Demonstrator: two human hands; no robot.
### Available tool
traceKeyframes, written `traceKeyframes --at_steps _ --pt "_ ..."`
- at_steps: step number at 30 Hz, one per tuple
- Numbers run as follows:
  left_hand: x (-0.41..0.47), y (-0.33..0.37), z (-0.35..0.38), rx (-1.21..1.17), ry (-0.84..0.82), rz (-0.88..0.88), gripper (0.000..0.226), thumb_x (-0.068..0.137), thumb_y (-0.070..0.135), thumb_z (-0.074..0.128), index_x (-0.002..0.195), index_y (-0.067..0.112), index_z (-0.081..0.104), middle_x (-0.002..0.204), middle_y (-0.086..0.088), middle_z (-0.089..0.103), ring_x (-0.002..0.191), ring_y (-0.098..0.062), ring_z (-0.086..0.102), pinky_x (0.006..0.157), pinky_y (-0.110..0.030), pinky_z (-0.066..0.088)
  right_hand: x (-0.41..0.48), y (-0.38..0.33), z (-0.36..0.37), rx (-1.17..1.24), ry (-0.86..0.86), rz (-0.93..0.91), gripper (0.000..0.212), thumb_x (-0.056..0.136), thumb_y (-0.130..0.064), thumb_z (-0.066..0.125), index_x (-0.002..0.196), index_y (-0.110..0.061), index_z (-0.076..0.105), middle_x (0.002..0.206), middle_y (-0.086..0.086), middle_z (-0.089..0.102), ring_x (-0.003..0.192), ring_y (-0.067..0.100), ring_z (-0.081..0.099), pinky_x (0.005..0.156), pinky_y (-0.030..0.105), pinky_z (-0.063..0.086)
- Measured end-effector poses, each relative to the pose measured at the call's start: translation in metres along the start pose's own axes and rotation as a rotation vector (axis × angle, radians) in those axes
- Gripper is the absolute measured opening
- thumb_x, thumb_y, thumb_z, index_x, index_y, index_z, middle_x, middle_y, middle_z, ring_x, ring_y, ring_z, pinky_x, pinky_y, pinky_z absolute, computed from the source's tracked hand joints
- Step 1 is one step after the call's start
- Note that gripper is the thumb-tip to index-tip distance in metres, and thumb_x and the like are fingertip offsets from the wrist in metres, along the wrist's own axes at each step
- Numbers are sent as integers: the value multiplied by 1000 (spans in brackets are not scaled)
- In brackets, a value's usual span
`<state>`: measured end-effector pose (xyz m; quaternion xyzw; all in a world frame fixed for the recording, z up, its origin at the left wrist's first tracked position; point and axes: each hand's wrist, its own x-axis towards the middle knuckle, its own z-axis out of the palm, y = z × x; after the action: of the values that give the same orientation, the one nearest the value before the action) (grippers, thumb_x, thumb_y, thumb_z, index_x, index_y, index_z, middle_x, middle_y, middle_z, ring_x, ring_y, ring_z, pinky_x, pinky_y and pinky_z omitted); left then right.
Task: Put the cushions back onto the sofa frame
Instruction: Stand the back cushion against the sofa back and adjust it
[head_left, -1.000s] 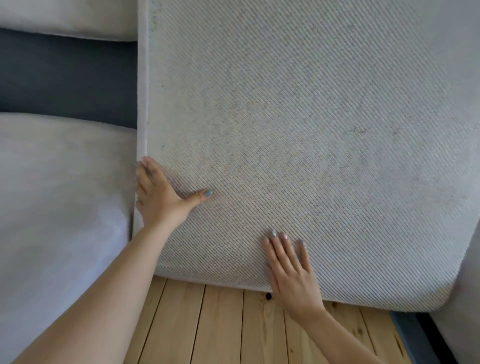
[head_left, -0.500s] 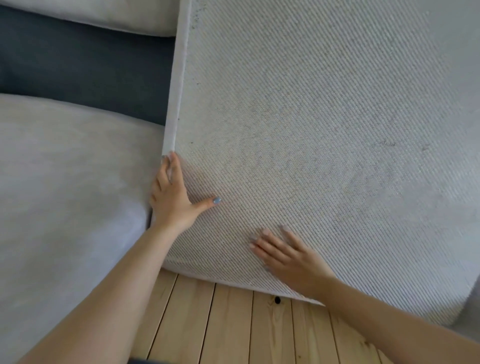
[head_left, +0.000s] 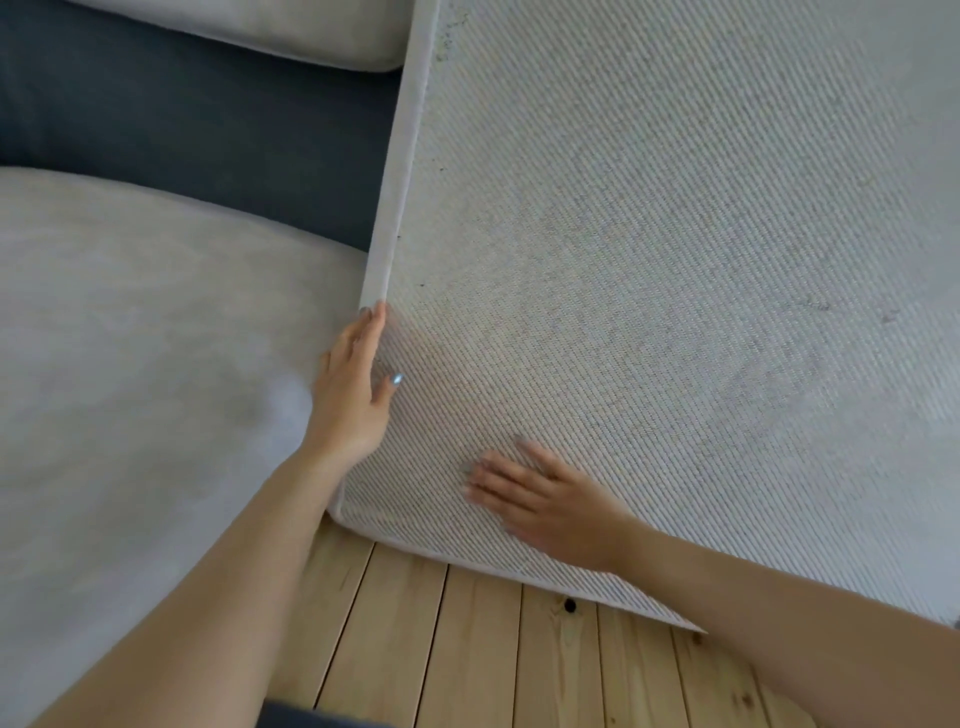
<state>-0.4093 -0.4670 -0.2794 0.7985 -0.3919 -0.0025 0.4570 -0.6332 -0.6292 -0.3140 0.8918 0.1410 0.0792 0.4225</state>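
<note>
Against the raised cushion (head_left: 675, 260), left hand (head_left: 350, 395) and right hand (head_left: 545, 499) press flat.

You are working in soft, even daylight, with no glare and nothing burnt out. Your right hand (head_left: 540, 499) is smeared by motion blur, its fingers indistinct. Your left hand (head_left: 353, 400) is sharper, with a small glint on the thumbnail. The woven cushion (head_left: 675, 260) shows crisp weave. The smooth cushion (head_left: 130, 338) looks hazy. A thin shadow edges the wooden slats (head_left: 467, 649).
</note>
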Motion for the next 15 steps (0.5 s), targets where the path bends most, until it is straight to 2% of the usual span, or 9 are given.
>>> traceKeyframes --at_steps 4,8,11,12,15 --pt "-1 -4 -2 -49 30 3 68 100 4 48 156 26 18 160 3 22 142 -19 23 111 -21 16 21 -9 -6 38 20 10 62 105 -41 20 157 -12 2 164 8 4 151 29 2 121 51 7" --pt "-5 -5 1 -64 6 -9 68 101 2 45 157 26 14 163 8 16 146 -15 17 116 -24 16 33 -10 -1 36 -50 -47 65 105 -44 19 156 -12 -3 164 10 -6 151 30 -6 121 52 -6" --pt "-7 -7 3 -55 28 3 68 101 2 44 157 25 14 163 7 16 147 -17 19 116 -24 17 50 -25 -9 103 -27 11 64 104 -42 26 156 -13 3 163 9 1 151 30 4 121 52 7" --pt "-7 -8 3 -53 37 8 68 101 1 44 157 24 14 163 7 16 147 -17 19 116 -23 17 54 -28 -8 107 -18 0 64 103 -42 26 156 -13 3 163 8 2 151 28 4 120 51 8" --pt "-6 -5 4 -66 44 -12 67 100 -1 43 157 23 16 163 8 16 146 -13 18 111 -14 13 61 -21 -2 76 -46 -13 63 104 -44 23 157 -16 3 163 6 0 151 27 -5 120 51 -9"
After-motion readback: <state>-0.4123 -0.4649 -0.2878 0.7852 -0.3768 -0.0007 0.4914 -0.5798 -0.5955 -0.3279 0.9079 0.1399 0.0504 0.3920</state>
